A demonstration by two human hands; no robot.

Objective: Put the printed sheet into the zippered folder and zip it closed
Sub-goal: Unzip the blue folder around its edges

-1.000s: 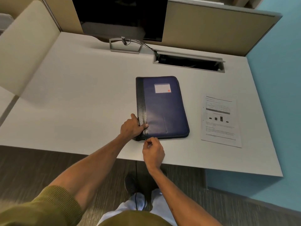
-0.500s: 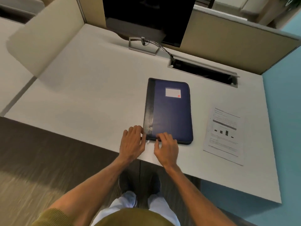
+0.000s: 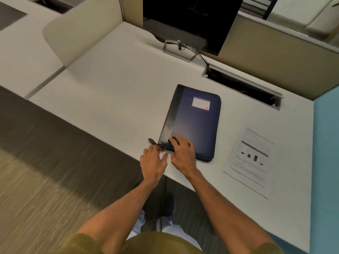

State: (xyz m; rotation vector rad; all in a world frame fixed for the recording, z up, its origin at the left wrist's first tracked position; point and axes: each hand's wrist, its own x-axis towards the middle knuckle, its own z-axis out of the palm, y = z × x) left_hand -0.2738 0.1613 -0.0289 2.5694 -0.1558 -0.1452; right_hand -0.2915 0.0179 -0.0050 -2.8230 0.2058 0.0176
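The dark blue zippered folder (image 3: 196,123) lies closed on the white desk (image 3: 113,92), a white label near its far edge. My right hand (image 3: 182,154) presses flat on the folder's near left corner, fingers spread. My left hand (image 3: 154,162) is just off that corner, its thumb and fingertips closed around the small metal zipper pull (image 3: 162,152). A short black zipper tail (image 3: 152,141) sticks out to the left of the corner. The printed sheet (image 3: 252,160) lies flat on the desk to the folder's right, untouched.
A dark monitor (image 3: 190,21) on a metal stand is at the back of the desk, with a cable running to an open cable slot (image 3: 242,87). Beige partitions border the back and left. The desk's front edge runs just under my wrists.
My view has swung right and closer. My right hand moved from the zipper at the near edge up onto the folder. My left hand dropped to the corner and took the zipper pull.
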